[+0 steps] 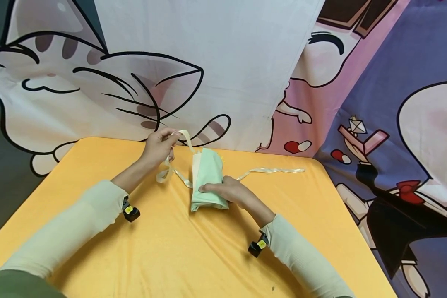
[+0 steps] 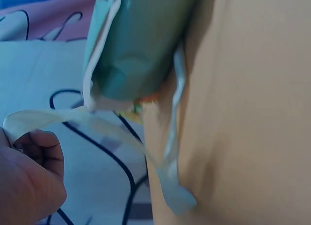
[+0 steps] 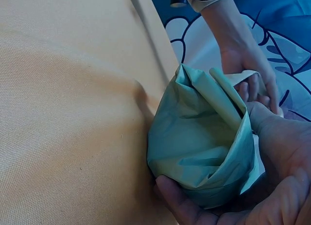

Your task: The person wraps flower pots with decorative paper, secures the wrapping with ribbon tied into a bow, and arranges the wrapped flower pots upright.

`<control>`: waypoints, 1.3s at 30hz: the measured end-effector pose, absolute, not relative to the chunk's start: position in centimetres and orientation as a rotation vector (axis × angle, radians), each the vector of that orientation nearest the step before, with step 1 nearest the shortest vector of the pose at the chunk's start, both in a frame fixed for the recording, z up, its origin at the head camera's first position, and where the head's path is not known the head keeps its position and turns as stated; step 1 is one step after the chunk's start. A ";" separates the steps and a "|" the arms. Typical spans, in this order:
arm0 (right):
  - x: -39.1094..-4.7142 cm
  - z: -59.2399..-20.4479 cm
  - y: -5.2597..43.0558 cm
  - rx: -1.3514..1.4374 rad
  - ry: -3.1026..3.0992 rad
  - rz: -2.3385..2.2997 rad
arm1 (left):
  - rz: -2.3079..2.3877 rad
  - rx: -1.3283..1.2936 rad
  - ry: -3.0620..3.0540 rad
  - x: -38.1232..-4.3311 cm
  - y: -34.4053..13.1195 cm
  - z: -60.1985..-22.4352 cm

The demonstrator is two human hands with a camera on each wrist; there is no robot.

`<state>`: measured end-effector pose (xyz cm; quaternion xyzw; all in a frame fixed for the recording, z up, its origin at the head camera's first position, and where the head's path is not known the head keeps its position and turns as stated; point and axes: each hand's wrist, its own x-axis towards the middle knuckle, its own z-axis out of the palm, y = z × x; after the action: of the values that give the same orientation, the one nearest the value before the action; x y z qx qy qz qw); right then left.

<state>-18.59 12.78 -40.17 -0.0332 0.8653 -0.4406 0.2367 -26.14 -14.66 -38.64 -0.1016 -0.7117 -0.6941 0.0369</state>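
Green paper bundle [image 1: 208, 171] between the two grips, nearer the far edge of the yellow counter [image 1: 179, 252] than the near one. The right grip [image 1: 234, 191] is curled round the bundle's lower right side, thumb across its front; the left grip [image 1: 159, 145], apart from the bundle's upper left, pinches a pale ribbon [image 1: 189, 140].
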 end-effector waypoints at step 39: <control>-18.8 -40.2 13.1 -0.197 2.341 -1.220 | -1.371 -0.859 -2.762 -26.6 -5.4 -36.3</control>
<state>-18.78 13.12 -40.23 -0.0722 0.8574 -0.4470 0.2448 -26.63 -5.39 -36.32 -0.2683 -0.8625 -0.4281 -0.0296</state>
